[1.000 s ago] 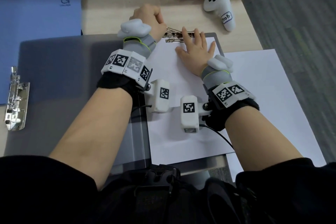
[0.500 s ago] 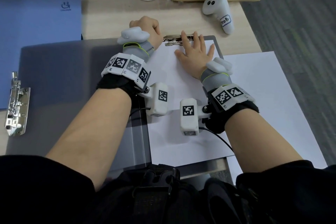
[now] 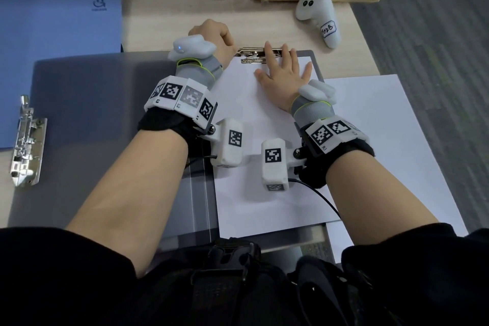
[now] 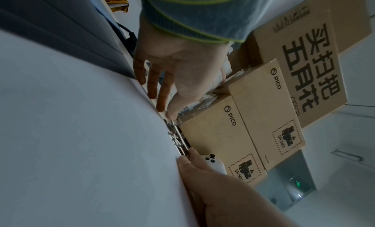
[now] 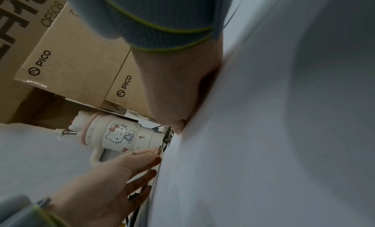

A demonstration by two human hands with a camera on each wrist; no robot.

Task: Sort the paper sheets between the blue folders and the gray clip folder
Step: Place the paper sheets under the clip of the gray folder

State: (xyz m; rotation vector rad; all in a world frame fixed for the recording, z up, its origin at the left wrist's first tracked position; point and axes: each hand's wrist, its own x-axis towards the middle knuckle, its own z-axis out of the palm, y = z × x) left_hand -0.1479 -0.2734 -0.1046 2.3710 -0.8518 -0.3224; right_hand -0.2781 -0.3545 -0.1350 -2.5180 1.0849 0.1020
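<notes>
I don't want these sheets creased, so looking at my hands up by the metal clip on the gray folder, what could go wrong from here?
Your right hand lies flat on the top sheet with fingertips reaching the metal clip; if it snaps down, it could pinch them.

Your left hand works the clip's end, so a slip could trap the sheet crooked.

A second sheet overhangs the desk edge on the right and may slide off if nudged.

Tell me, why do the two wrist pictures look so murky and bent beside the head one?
Head view: even light, sharp, straight edges bowed by the wide lens. Left wrist view: dim, the paper sheet a bulging blur, left hand shaded. Right wrist view: the paper smeared, mug crisp.
</notes>
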